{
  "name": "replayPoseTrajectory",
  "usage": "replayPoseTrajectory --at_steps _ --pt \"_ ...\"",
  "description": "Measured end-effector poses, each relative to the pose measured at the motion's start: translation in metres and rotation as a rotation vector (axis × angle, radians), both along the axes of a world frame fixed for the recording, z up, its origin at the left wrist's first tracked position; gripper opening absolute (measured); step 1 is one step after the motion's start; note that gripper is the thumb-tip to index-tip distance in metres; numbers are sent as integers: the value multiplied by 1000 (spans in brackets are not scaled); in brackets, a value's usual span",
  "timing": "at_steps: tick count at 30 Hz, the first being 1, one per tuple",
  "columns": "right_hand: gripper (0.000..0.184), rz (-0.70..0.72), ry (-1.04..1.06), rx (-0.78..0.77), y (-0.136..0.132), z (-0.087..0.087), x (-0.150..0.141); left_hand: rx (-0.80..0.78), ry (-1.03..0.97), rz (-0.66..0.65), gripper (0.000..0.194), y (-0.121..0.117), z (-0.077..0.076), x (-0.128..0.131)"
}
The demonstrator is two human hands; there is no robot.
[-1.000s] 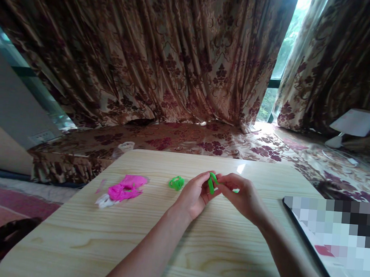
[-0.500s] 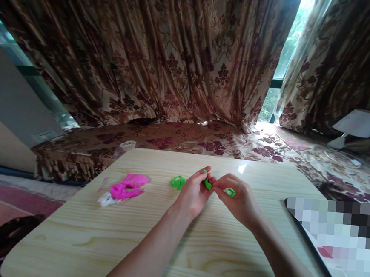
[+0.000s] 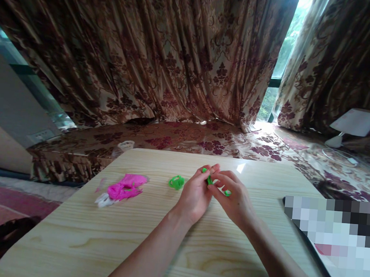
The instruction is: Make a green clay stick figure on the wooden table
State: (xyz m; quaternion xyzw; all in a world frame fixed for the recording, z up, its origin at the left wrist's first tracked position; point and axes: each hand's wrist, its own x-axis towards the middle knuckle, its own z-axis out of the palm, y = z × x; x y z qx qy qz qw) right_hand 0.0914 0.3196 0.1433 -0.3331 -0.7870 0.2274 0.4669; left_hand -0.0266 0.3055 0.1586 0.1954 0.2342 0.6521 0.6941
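The bright green, soft-looking strip (image 3: pixel 209 180) is now mostly hidden among the fingers, with two short bits of green showing; a second ago it stood up as a long, folded band between the two hands. It sits at one o'clock from the left palm, above the pale wood-grained bench (image 3: pixel 214 252). The left hand (image 3: pixel 196 195) is closed on it, thumb laid across. The right hand (image 3: pixel 236 198), at three o'clock from the left, has come further in, so that its bent fingers overlap the left ones; its tips touch the strip's lower end, though whether they pinch it I cannot tell. This looks like close fingertip work on the strip, seemingly unfinished.

A small green ring-shaped piece (image 3: pixel 227 193) shows in the gap inside the right hand's curled fingers; held or lying behind, I cannot tell. The bright green openwork cluster (image 3: pixel 176 182), just beside the left hand at ten o'clock, has stayed put, as has the crumpled vivid-pink sheet-like material (image 3: pixel 126 188), further off at nine o'clock with a white crumpled piece (image 3: pixel 105 200) touching its near edge.
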Motion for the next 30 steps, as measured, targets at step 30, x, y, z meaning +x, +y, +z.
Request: replayPoseTrajectory --at_steps 30 --pt "15 -4 -15 22 4 5 8 -7 455 57 25 7 -15 -8"
